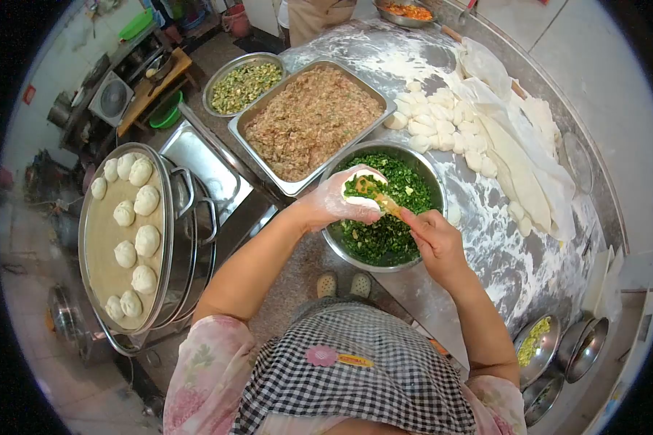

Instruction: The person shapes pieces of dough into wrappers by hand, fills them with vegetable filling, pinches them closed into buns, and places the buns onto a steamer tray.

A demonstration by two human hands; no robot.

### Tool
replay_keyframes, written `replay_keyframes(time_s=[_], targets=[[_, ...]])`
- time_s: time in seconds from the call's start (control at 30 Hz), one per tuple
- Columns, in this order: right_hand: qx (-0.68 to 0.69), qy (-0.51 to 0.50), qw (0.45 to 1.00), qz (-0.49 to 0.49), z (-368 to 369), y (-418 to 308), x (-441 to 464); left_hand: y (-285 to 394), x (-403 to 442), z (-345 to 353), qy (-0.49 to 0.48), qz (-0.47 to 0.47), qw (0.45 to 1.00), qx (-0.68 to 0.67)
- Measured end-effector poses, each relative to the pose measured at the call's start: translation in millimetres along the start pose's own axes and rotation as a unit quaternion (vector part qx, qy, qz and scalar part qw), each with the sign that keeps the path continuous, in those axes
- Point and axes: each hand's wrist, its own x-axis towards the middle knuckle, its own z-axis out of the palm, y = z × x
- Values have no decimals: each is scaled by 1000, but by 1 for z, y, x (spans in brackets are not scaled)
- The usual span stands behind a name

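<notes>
My left hand (330, 199), dusted with flour, cups a round dough wrapper (361, 174) over the steel bowl (442, 190). Chopped green filling (360, 188) lies in the wrapper. A yellowish spatula (389, 206) is in the closed fingers of my right hand (439, 243), and its tip presses into that filling. Below both hands, the bowl holds more chopped greens (384, 235) with small pale bits. The spatula's working end is partly covered by greens, so its exact shape cannot be made out.
A steel tray of minced meat filling (308, 119) and a bowl of diced vegetables (247, 85) stand beyond. Dough pieces (442, 123) and a dough sheet (515, 167) lie on the floured table (500, 268). At left, a steamer (109, 210) bears several buns (146, 241). Another person's apron (315, 18) shows behind.
</notes>
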Motion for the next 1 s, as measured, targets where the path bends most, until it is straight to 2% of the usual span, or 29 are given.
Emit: replay_keyframes(time_s=[0.1, 0.23, 0.33, 0.43, 0.47, 0.57, 0.6, 0.67, 0.7, 0.8, 0.9, 1.0], targets=[[-57, -13, 998, -29, -1, 1, 0, 4, 3, -2, -28, -67, 995, -62], [-112, -22, 992, -59, -5, -3, 9, 2, 3, -4, -27, -77, 993, -89], [-87, -60, 994, -35, -10, -4, 18, -9, 3, -10, -18, -48, 996, -74], [-71, -94, 993, -16, -26, -1, 21, -19, -2, -24, 7, -67, 996, -57], [-31, -118, 992, 18, -31, 4, 19, -21, -6, -26, 55, -68, 994, -61], [-98, -12, 993, -72, -19, 17, 18, -27, -12, -26, 76, -35, 989, -119], [-65, -35, 996, -41, -15, 9, 19, -29, -11, -20, 68, -19, 985, -155], [183, 6, 981, 70, 19, 5, 15, -27, -10, -1, 77, 19, 979, -188], [303, 28, 945, 124, 30, -3, 17, -26, -9, 9, 81, 38, 975, -205], [510, 54, 832, 211, 28, -34, 26, -26, -7, 30, 106, 58, 966, -228], [509, 100, 829, 209, 34, -32, 25, -30, -8, 36, 127, 68, 968, -204], [476, 90, 853, 195, 29, -28, 25, -28, -11, 37, 119, 66, 978, -159]])
